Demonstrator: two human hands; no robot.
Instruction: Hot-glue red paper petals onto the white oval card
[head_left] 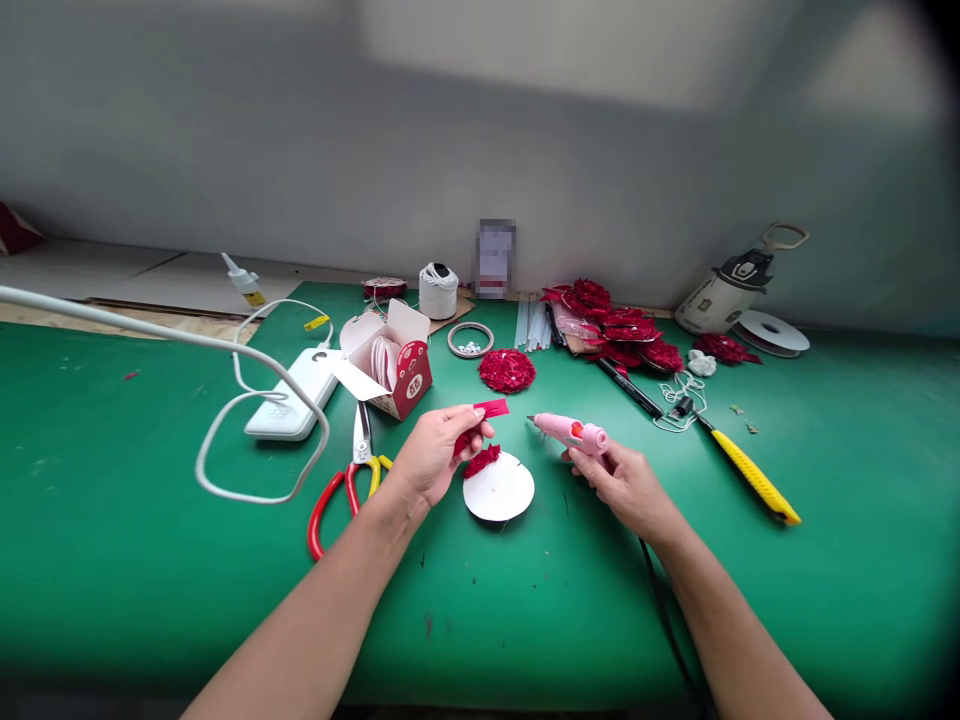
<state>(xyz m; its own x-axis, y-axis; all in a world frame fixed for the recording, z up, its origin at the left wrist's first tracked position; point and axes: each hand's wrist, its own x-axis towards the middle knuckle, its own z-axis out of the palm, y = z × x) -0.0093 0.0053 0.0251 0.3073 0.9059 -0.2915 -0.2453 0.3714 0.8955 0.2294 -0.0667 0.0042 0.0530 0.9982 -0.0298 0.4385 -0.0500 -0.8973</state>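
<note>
Green table (225, 590) is filling the lower frame. Left hand (439, 455), center, is pinching a red ribbon strip (492, 408); right hand (619, 490), right of center, is gripping a pink glue gun (571, 433). White disc (506, 492) is lying between them, red ribbon bunched (482, 461) at its upper left edge.

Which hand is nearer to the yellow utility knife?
Right. The right hand, gripping the pink glue gun, is left of the knife; the left hand, pinching a red strip, is farther left, past the white disc.
</note>
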